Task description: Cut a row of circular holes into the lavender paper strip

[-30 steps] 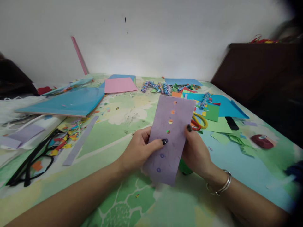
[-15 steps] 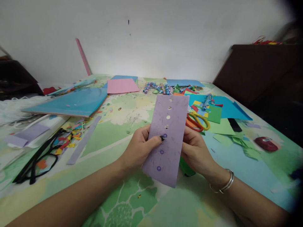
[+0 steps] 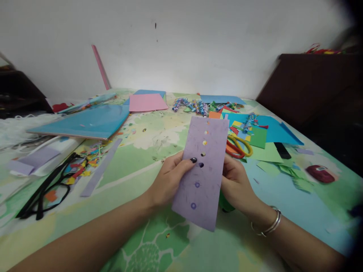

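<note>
Around the work lay scissors (image 3: 238, 145) just right of the strip, black glasses (image 3: 42, 192) at the left, a blue folder (image 3: 85, 122), a pink sheet (image 3: 147, 102) and paper scraps (image 3: 255, 130) on the bench (image 3: 141, 158). The purple paper strip (image 3: 202, 170) stood upright above the bench, its long axis running away from the person, punched holes in a line. The left hand (image 3: 170, 179) pinched its left edge; the right hand (image 3: 235, 183) gripped its right edge from behind
</note>
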Demonstrator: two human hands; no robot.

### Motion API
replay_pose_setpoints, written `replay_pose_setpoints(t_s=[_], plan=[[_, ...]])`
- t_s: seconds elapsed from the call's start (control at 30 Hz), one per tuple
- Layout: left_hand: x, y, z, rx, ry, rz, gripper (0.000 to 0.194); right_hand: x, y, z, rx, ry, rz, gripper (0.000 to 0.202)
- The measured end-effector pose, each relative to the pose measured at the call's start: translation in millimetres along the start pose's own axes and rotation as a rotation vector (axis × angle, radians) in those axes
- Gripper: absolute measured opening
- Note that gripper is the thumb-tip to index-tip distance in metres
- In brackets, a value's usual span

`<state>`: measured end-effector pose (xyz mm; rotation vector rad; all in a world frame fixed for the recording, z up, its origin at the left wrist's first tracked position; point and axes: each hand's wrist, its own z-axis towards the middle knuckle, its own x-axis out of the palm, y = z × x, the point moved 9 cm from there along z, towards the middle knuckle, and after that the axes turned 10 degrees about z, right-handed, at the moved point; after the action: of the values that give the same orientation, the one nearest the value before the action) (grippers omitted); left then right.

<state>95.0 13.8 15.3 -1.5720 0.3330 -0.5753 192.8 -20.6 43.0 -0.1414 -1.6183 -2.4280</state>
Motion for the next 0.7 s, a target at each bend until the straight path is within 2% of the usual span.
replay_pose_setpoints(t_s=[0.17, 0.3, 0.5, 0.7], plan=[[4.2, -0.7, -0.2, 0.004, 0.032, -0.052, 0.013, -0.5, -0.4, -1.7, 0.004, 0.008, -0.012, 0.022], [6.2, -0.6, 0.9, 0.008, 0.068, -0.105, 0.014, 1.8, -1.3, -3.5, 0.020, 0.047, -0.030, 0.026], [5.5, -1.7, 2.1, 0.015, 0.073, -0.146, 0.011, 9.3, 0.3, -5.3, 0.017, 0.101, -0.008, 0.030], [5.8, -2.9, 0.9, 0.046, 0.056, -0.171, 0.009, 11.7, 0.3, -6.2, 0.031, 0.094, 0.022, 0.033]])
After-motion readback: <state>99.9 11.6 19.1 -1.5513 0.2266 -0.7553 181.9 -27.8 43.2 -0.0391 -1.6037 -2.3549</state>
